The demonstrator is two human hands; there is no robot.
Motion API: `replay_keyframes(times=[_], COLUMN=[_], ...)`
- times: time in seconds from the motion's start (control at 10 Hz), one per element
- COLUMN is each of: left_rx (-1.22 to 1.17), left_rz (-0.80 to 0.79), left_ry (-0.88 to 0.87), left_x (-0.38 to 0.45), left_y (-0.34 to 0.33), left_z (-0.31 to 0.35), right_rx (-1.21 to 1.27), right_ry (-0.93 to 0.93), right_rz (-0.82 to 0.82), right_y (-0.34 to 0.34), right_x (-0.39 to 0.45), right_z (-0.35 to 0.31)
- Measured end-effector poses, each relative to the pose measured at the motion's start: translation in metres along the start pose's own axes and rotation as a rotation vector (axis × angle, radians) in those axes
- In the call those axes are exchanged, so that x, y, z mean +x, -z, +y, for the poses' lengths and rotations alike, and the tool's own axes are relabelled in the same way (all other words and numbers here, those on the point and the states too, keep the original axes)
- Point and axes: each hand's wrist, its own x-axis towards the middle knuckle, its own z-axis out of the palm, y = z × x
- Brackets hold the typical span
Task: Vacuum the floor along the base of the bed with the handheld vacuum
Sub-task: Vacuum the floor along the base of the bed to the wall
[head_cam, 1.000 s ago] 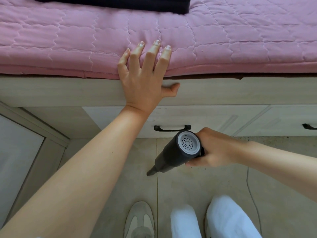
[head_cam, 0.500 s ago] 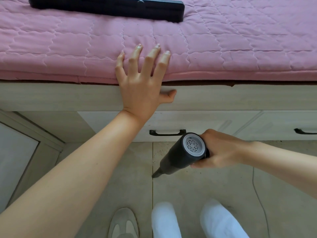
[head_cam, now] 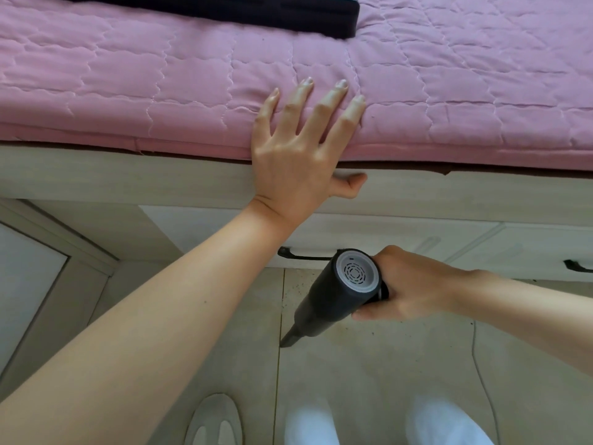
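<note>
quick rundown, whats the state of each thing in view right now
left hand: open, flat on the pink quilted mattress pad
right hand: grips the handheld vacuum
handheld vacuum: tilted, nozzle down at the tiled floor
drawer: closed
tiled floor: dark specks near the bed base

Black object (head_cam: 224, 11) on the quilt: I see only its near edge; the frame's top cuts off the rest.
Handheld vacuum (head_cam: 337, 293): the right hand (head_cam: 414, 284) covers its grip, hiding the fingers beneath.
Nozzle tip (head_cam: 285, 342): too small; perhaps touching the floor tile (head_cam: 385, 364), I cannot tell.
Drawer handle (head_cam: 301, 254): its right end is hidden behind the vacuum.
Second handle (head_cam: 577, 266): cropped at the right edge.
Shoe (head_cam: 213, 422): cut off at the bottom edge.
</note>
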Motion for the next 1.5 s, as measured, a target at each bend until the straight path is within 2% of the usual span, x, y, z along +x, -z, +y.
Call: replay_keyframes(times=[0.3, 0.7, 0.9, 1.2, 1.5], left_rx=[0.010, 0.077, 0.123, 0.096, 0.099], left_rz=[0.050, 0.083, 0.066, 0.076, 0.080], left_ry=[-0.007, -0.048, -0.069, -0.047, -0.035], left_x=[-0.002, -0.004, -0.003, -0.007, -0.007], left_y=[-0.003, -0.005, -0.004, -0.008, -0.006], left_z=[0.001, -0.001, -0.004, -0.004, -0.003], right_rx=[0.030, -0.022, -0.002, -0.040, -0.077], right_ry=[-0.025, -0.019, -0.009, 0.000, -0.024], right_rz=[0.124, 0.204, 0.179, 0.295, 0.302], right_y=[0.003, -0.011, -0.021, -0.031, -0.029], right_x=[-0.001, -0.021, -0.037, -0.025, -0.031], right_z=[0.013, 0.016, 0.017, 0.016, 0.019])
